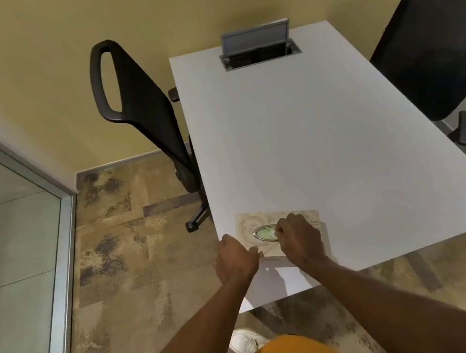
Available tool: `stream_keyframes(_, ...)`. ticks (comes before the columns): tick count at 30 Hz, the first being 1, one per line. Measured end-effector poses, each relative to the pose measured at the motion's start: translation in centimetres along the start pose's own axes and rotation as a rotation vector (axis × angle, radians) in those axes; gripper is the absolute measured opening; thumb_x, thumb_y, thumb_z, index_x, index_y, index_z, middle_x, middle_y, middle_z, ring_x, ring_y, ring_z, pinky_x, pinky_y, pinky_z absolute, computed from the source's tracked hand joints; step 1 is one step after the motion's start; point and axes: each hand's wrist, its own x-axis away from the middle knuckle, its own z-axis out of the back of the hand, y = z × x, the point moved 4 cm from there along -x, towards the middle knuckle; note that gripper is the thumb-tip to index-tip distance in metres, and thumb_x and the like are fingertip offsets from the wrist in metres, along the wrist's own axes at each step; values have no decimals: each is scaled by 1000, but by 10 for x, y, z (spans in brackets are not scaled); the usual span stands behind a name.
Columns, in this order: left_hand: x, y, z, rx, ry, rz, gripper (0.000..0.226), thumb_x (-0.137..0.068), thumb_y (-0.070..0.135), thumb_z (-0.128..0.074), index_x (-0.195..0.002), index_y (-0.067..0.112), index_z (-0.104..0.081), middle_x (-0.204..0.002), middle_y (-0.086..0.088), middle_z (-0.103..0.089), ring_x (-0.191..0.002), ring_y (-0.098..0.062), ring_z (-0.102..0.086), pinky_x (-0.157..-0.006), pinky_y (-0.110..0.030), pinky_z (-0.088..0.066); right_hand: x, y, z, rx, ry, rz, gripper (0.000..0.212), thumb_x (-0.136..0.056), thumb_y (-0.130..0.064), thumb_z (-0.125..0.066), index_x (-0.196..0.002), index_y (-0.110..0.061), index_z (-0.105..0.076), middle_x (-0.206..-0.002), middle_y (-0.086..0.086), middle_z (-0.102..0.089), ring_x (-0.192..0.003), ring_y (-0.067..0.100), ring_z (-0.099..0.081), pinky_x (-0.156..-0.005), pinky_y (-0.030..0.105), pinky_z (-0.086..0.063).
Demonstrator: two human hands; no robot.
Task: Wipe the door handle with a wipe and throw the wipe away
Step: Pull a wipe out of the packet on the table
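From the head camera, a white table fills the middle of the view, its near left corner closest to the person. On that corner lies a flat beige box of wipes with a printed pattern and an oval opening on top, showing something pale green inside.

The left hand is curled into a loose fist at the box's left near edge, fingers touching the side of the box right at the table's left edge. Whether it actually pinches the box cannot be told from this angle. The right hand rests on top of the box, its fingers bunched together at the right end of the oval opening, closed as if pinching there. What is between the fingertips is hidden by the hand itself. No loose wipe can be seen.

At the table's far edge a grey hatch stands open over a cable slot. A black chair is pushed against the left edge of the table, and a second black chair stands at the right edge. A glass door panel in a metal frame stands at far left, over mottled brown carpet. Its handle is out of view.
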Motion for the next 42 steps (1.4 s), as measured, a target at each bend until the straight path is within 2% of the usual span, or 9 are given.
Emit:
stream_keyframes(5,-2,3,-5,-5,-2,47,56,-101,36,-82,-142,8,-56,-141,-11,-69,-127,-33,-73,-103,-46,-66,-3,3,-6,44,-38,1,24,-107,-27,-54,-112,-16,-75,-114,4,-74,-111,23,-64,-76,39,-59)
stream_keyframes(8,-5,2,-8,-32,25,43,57,-101,34,-82,-142,9,-52,-141,-11,-69,-126,-33,-74,-91,-38,-60,-6,7,-7,56,-28,22,27,-108,-28,-53,-113,-17,-76,-114,2,-74,-111,22,-64,-76,38,-59)
stream_keyframes(14,-14,-6,-9,-123,43,32,61,-95,43,-90,-135,12,-54,-134,-10,-77,-121,-34,-78,-89,-42,-63,-11,7,-12,149,-87,130,26,-108,-24,-52,-119,-15,-74,-119,3,-73,-115,22,-64,-77,39,-63)
stream_keyframes(23,-17,-7,-9,-193,76,10,66,-92,46,-91,-138,14,-55,-132,-8,-79,-117,-31,-80,-79,-36,-56,-26,-2,-13,200,-147,254,29,-101,-23,-57,-122,-7,-68,-120,11,-69,-110,27,-63,-71,40,-57)
stream_keyframes(28,-18,-6,-8,-197,63,40,73,-91,45,-92,-141,13,-51,-137,-9,-76,-123,-32,-78,-92,-41,-63,-30,3,-13,106,-157,242,29,-96,-32,-58,-112,-10,-68,-112,8,-70,-105,26,-62,-65,35,-45)
stream_keyframes(31,-18,-4,-7,-203,56,39,68,-92,44,-90,-140,15,-54,-139,-8,-74,-126,-31,-76,-96,-42,-62,-30,8,-9,-14,-156,217,23,-92,-34,-62,-100,-13,-68,-104,5,-71,-98,24,-62,-64,33,-42)
stream_keyframes(35,-18,-3,-6,-215,53,36,66,-93,44,-89,-141,15,-54,-140,-7,-73,-127,-30,-75,-99,-42,-62,-24,7,6,-204,-209,143,15,-89,-29,-70,-91,-14,-69,-94,2,-73,-89,22,-63,-69,38,-50)
stream_keyframes(39,-16,2,0,-215,58,32,69,-93,48,-89,-142,16,-54,-139,-6,-74,-126,-29,-75,-98,-40,-63,-23,-4,41,-518,-229,109,5,-90,-14,-70,-85,-12,-71,-83,2,-74,-80,24,-68,-73,41,-54)
stream_keyframes(42,-15,1,5,-187,32,41,75,-90,54,-91,-142,15,-55,-139,-8,-73,-128,-30,-74,-98,-40,-61,-27,-19,70,-713,-283,130,13,-94,-8,-68,-84,-16,-73,-81,-6,-74,-75,10,-66,-69,24,-52)
